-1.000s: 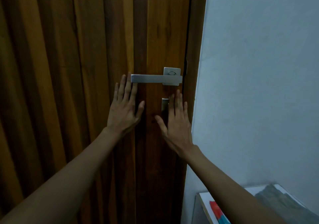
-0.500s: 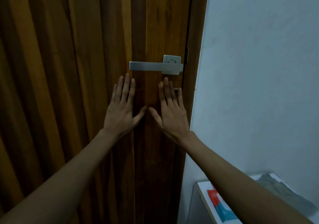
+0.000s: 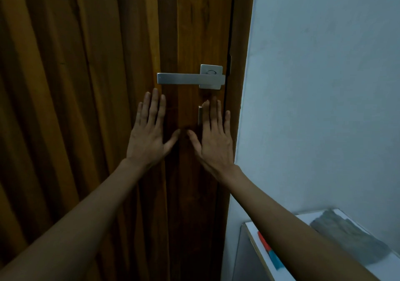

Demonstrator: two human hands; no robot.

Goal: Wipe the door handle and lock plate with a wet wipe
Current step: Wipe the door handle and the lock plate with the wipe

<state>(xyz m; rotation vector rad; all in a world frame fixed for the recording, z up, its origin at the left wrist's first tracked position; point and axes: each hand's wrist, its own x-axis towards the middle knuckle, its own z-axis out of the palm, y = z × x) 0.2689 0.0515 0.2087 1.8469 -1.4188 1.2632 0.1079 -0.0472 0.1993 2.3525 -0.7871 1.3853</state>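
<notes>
- Door handle (image 3: 190, 79), a brushed metal lever, sits a bit right of centre in the frame on the brown wooden door (image 3: 86, 107). It points left from its square backplate and is in pretty much the same spot as half a second ago.
- Lock plate (image 3: 200, 115) is just below the handle. Only a thin strip of its left edge shows, right beside the index finger of the right hand (image 3: 214, 144). Half a second back the fingers hid nearly all of it, so that hand has slid a touch to the right.
- Left hand (image 3: 149, 138) has barely shifted since then. A full second ago its fingertips were at the lever's free end; now they sit just below it, apart.
- Thumbs were almost tip to tip before; now there's a small gap.
- Writing: there's a little curved mark on the backplate, too small to read. Same goes for the red and blue thing (image 3: 270, 252) on the white table (image 3: 303, 267) at lower right.
- Pose: both arms reach up from the bottom corners. Both hands are spread flat, fingers straight and pointing up, backs to the camera, gripping nothing. Can't tell if the palms press the wood or hover just off it.
</notes>
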